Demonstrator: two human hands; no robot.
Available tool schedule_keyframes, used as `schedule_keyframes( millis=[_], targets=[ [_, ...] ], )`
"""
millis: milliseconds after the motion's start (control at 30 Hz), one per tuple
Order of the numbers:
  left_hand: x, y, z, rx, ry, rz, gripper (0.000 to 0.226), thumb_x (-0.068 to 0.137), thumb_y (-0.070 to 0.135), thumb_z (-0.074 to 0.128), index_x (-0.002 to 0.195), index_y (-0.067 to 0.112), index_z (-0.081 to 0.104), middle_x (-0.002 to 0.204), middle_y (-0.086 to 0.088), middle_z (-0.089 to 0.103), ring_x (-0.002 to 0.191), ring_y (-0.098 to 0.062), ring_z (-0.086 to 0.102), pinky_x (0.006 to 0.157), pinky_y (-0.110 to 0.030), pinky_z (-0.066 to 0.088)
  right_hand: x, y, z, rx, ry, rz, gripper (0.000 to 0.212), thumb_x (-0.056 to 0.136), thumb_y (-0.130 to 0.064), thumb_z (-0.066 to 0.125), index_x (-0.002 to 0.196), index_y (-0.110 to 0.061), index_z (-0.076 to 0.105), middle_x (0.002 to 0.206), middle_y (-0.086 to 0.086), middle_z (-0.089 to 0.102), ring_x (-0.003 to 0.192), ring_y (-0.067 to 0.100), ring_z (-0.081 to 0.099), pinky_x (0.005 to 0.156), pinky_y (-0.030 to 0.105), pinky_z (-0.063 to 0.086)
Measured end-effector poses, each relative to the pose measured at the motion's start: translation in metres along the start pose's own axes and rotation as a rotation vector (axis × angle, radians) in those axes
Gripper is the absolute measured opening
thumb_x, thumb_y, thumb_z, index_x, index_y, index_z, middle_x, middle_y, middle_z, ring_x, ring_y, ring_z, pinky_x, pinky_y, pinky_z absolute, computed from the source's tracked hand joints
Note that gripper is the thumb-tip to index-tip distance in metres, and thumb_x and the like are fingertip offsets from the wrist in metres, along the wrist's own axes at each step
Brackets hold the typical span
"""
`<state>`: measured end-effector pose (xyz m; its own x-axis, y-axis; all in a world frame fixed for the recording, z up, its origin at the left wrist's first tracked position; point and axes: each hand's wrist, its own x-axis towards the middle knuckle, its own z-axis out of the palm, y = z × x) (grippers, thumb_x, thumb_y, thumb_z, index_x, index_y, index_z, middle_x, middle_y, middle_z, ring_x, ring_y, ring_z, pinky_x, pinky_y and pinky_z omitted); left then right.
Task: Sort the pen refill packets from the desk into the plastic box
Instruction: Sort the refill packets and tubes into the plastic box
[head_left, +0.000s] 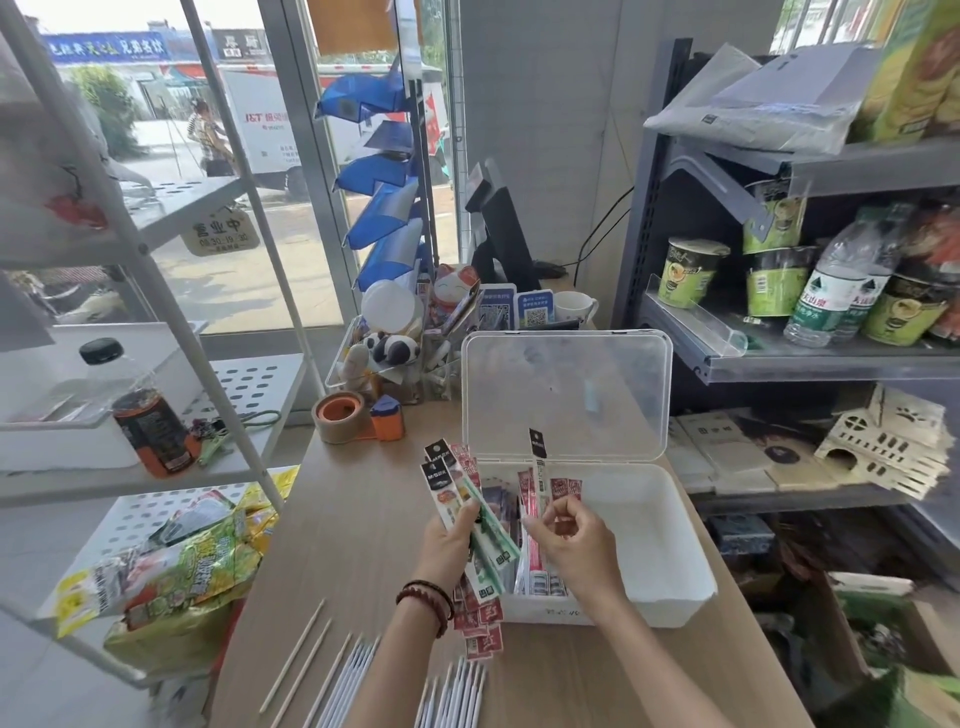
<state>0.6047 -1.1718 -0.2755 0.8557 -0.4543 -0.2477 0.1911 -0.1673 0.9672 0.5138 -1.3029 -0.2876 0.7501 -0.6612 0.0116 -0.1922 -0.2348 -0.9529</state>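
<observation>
My left hand (451, 540) grips a fanned bundle of pen refill packets (460, 499), white, green and red, just left of the plastic box (670, 551). My right hand (569, 540) pinches a single white packet with a black top (540, 462), held upright over the box's left part. Several red packets (535, 571) stand inside the box at its left end. The box is white and translucent, and its clear lid (566, 395) stands open at the back. More red packets (480, 631) lie on the desk under my left wrist.
Thin wooden sticks (298, 662) and white refills (457, 691) lie on the near desk. A tape dispenser (358, 415) and a clear organiser with trinkets (395, 358) stand behind. A white rack with snack bags (171, 571) is left, a grey shelf with cup noodles (779, 291) right.
</observation>
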Motion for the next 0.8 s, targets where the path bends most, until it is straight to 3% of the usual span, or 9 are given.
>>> schedule_keyframes(
  millis=[133,300,500,567,733,800],
  targets=[
    [-0.003,0.004,0.000,-0.001,-0.004,-0.008,0.024,0.097,0.028,0.046,0.091,0.010,0.061,0.077,-0.003,0.063,0.063,-0.010,0.059,0.055,-0.017,0.046,-0.001,-0.001,0.000,-0.063,-0.021,0.003,0.012,0.080,-0.025,0.078,0.081,-0.021,0.067,0.090,-0.005,0.068,0.079,0.006,0.063,0.059,0.010,0.048],
    [-0.010,0.005,-0.002,0.005,0.006,0.035,0.023,0.096,0.022,0.047,0.082,0.007,0.057,0.065,-0.001,0.057,0.039,0.004,0.051,0.042,-0.010,0.040,-0.001,0.001,0.000,-0.084,-0.045,-0.002,0.007,0.086,-0.021,0.072,0.086,-0.026,0.068,0.086,-0.011,0.070,0.080,0.002,0.066,0.066,0.007,0.048],
    [-0.018,0.008,-0.001,0.036,-0.022,0.083,0.015,0.094,0.020,0.052,0.089,0.009,0.063,0.075,-0.003,0.066,0.051,0.000,0.062,0.048,-0.012,0.046,0.002,-0.006,-0.004,0.063,0.113,0.005,0.013,0.089,-0.020,0.069,0.094,-0.031,0.064,0.091,-0.014,0.069,0.087,-0.001,0.065,0.068,0.010,0.051],
    [-0.020,0.010,0.004,0.045,-0.033,0.090,0.014,0.094,0.018,0.052,0.091,0.009,0.063,0.072,0.001,0.065,0.048,0.005,0.059,0.047,-0.009,0.043,0.005,-0.004,-0.009,0.035,0.088,-0.003,0.013,0.088,-0.021,0.070,0.098,-0.030,0.066,0.091,-0.013,0.070,0.087,-0.001,0.064,0.069,0.009,0.051],
    [-0.022,0.005,0.014,0.083,-0.032,0.096,0.020,0.092,0.026,0.055,0.104,0.013,0.065,0.091,0.004,0.071,0.074,0.000,0.068,0.061,-0.013,0.050,0.005,0.008,-0.020,-0.160,-0.103,0.023,0.023,0.087,-0.020,0.071,0.108,-0.027,0.067,0.091,-0.010,0.067,0.085,-0.002,0.062,0.070,0.006,0.046],
    [-0.022,0.004,0.015,0.088,-0.022,0.086,0.020,0.092,0.027,0.056,0.101,0.013,0.066,0.088,0.004,0.072,0.073,-0.001,0.068,0.061,-0.013,0.049,0.003,0.010,-0.019,-0.199,-0.124,0.010,0.025,0.086,-0.021,0.072,0.110,-0.027,0.067,0.089,-0.011,0.066,0.083,-0.002,0.061,0.067,0.004,0.045]
  ],
)
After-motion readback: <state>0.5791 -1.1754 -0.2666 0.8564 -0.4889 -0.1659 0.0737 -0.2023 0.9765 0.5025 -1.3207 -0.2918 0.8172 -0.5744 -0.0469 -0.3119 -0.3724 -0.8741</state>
